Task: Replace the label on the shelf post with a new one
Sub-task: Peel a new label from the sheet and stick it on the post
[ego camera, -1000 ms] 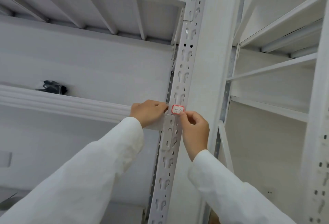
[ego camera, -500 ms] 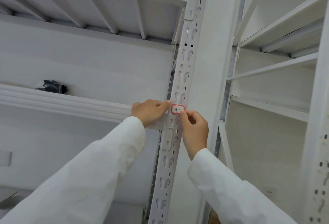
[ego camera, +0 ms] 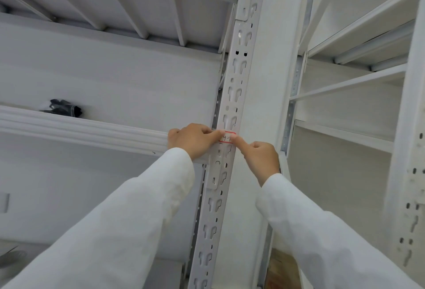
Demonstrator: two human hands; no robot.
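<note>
Both hands press the label flat on the post: left hand fingertip on its left edge, right hand forefinger on its right, neither gripping. I judge it thin, light, floppy paper; handle by edges, rub outward.

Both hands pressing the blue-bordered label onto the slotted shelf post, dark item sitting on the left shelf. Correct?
Not quite: the border of the label is red, not blue, as the head view shows. The rest holds: the left hand and right hand each have a finger on the label against the slotted shelf post, and a dark item sits on the left shelf.
</note>
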